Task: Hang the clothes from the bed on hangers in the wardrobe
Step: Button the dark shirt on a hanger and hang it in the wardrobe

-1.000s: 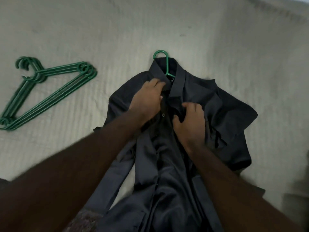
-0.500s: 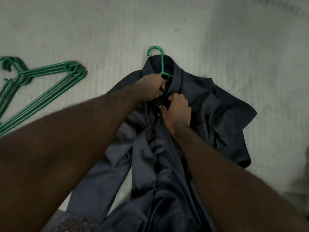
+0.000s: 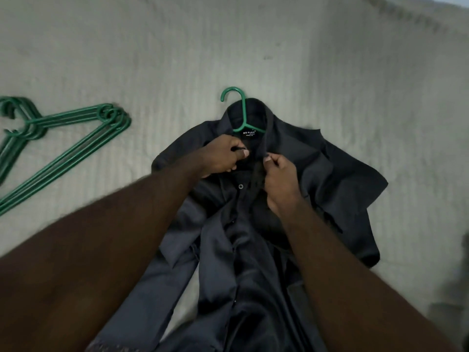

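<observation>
The left hand (image 3: 220,158) has its thumb and forefinger pressed together, pinching one front edge of a dark shirt (image 3: 253,250) just below the collar (image 3: 271,128). The other fingers are curled in beneath. Just to the right of them, with a narrow gap of dark cloth between, the right hand (image 3: 281,181) pinches the opposite front edge, its thumb and forefinger clamped on the cloth and its other fingers folded into the palm.

Just below the two pinches, between the hands, a small button (image 3: 240,186) shows on the placket. Just above the fingers, inside the open collar, is a black label (image 3: 248,133) with white lettering reading "NO FUSS".

A green hanger (image 3: 243,110) sits inside the shirt. Its neck rises past the label and its hook sticks out beyond the collar, away from the hands.

The shirt lies face up on the bed (image 3: 355,85), which has a pale ribbed cover. The shirt's body runs back under both forearms, and one sleeve is bunched to the right of the right hand.

Well to the left of the left hand, a stack of spare hangers (image 3: 76,148), also green, lies flat on the cover.
</observation>
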